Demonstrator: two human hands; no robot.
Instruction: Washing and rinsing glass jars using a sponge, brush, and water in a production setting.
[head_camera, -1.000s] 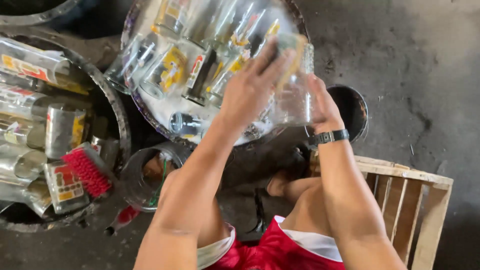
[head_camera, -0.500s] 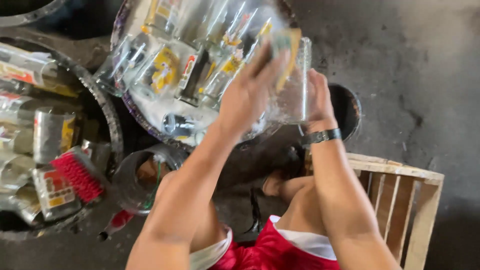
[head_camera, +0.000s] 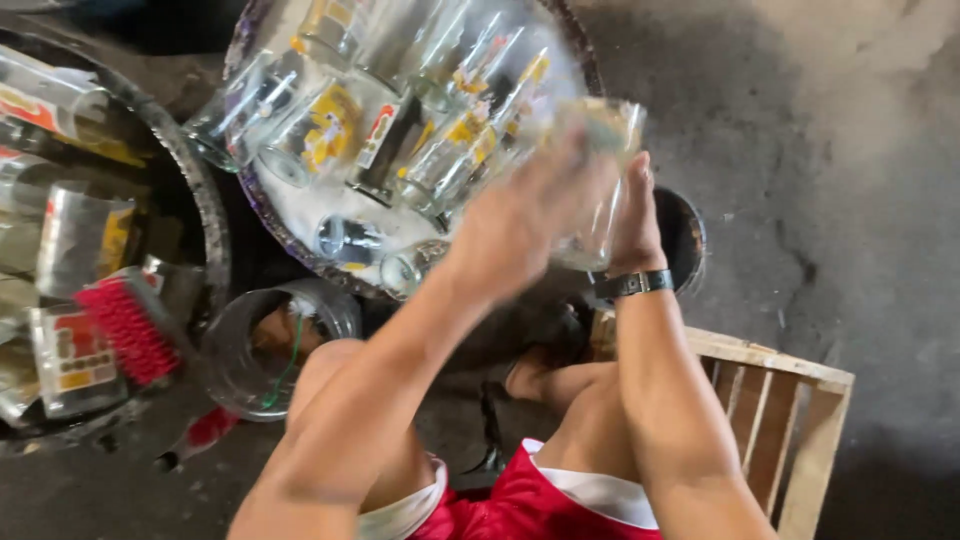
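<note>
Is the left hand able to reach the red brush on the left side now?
Probably not at once: the left hand is pressed on the clear glass together with the right hand. The red brush lies uncovered, so the way looks free once it lets go.

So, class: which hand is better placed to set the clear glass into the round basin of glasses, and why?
Probably the left hand: it lies across the glass on the side facing the basin. The right hand, with the wristwatch, presses the far side, away from it.

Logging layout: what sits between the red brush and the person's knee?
In the head view, a clear plastic jar stands between the red brush and the knee.
</note>
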